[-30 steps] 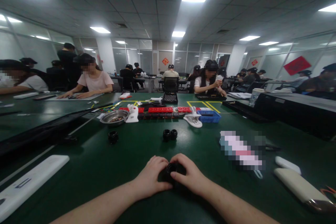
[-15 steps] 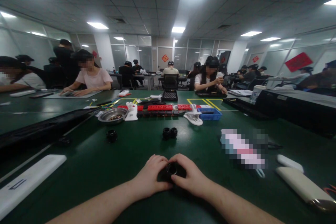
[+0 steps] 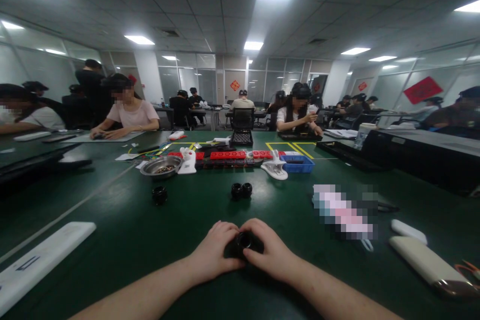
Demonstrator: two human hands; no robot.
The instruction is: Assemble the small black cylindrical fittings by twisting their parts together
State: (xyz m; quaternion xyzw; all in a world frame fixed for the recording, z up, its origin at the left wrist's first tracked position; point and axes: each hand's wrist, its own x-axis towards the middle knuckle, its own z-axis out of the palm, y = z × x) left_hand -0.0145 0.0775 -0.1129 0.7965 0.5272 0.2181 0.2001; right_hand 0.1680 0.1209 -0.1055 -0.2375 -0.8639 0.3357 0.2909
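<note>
Left hand (image 3: 220,249) and right hand (image 3: 269,251) together clasp a black ring-shaped part (image 3: 239,245) over a green table (image 3: 195,212), seated people (image 3: 132,114) beyond; both hands curve inward, palms facing.

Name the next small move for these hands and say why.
Probably a slight twist of the black part with the right hand while the left hand steadies it: the hands curl around it from either side, and its round opening shows between them.
</note>
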